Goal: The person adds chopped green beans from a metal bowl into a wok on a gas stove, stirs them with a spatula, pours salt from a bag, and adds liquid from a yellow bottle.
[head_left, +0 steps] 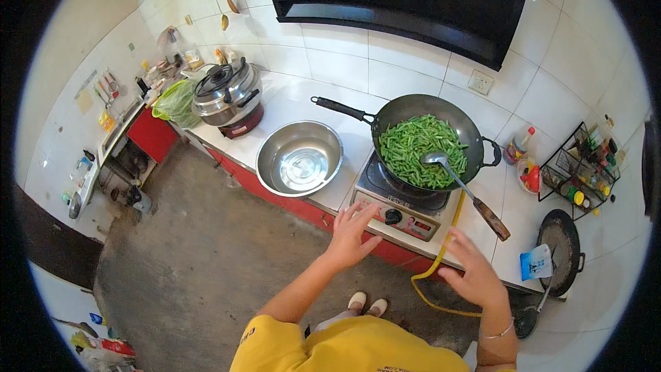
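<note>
A dark wok (406, 105) full of cut green beans (421, 143) sits on a gas stove (365, 189) in front of me. A ladle (458, 180) with a wooden handle rests in the beans, its handle sticking out over the wok's near right rim. My left hand (350, 235) hovers at the counter edge near the stove's black knob (393, 216), fingers spread and empty. To the right, my right hand (473, 272) is raised near the yellow gas hose (428, 274), with fingers apart and nothing in it.
A steel basin (267, 171) holding water stands left of the stove. Beyond it are a lidded steel pot (224, 96) and a green basket (175, 102). On the right stand a sauce bottle (518, 146), a wire spice rack (582, 165), a second pan (566, 248) and a blue-white packet (536, 262).
</note>
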`<control>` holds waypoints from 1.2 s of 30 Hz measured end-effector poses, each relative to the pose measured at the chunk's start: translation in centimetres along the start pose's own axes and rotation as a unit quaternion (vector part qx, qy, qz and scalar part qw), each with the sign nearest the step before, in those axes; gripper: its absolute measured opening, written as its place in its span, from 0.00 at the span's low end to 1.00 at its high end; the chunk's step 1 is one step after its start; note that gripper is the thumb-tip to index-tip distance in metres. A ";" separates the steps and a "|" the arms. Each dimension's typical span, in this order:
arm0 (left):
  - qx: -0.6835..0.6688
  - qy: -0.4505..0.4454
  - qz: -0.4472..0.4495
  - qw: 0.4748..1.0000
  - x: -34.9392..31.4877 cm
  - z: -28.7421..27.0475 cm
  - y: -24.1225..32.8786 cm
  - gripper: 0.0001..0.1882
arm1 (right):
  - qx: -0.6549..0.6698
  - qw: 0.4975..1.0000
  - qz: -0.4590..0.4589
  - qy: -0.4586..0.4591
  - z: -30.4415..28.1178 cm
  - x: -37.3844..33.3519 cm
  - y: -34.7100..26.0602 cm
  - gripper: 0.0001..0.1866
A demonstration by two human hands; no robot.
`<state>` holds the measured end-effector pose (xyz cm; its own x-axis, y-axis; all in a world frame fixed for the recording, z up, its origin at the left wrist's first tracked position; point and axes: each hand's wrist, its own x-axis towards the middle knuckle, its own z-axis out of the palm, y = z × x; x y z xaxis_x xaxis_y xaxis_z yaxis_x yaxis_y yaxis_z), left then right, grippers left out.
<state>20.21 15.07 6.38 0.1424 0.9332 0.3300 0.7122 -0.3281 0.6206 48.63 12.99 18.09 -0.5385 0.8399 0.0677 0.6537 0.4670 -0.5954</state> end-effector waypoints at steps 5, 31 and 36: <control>-0.014 0.059 -0.008 0.998 -0.2 0.1 -0.5 0.37 | 0.078 0.997 0.008 -0.014 1.0 0.1 1.1 0.25; -0.138 -0.075 0.152 0.976 12.4 -2.0 -8.9 0.41 | -0.126 0.947 0.236 0.179 7.3 17.9 -5.4 0.48; -0.210 -0.078 0.101 0.969 11.6 -2.9 -10.3 0.37 | -0.141 0.953 0.255 0.085 7.8 18.0 -5.7 0.34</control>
<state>12.50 28.90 5.90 0.3749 0.8438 0.3840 0.3203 -0.5066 0.8005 31.05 23.29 16.46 -0.0343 0.9989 -0.0306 0.9369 0.0215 -0.3490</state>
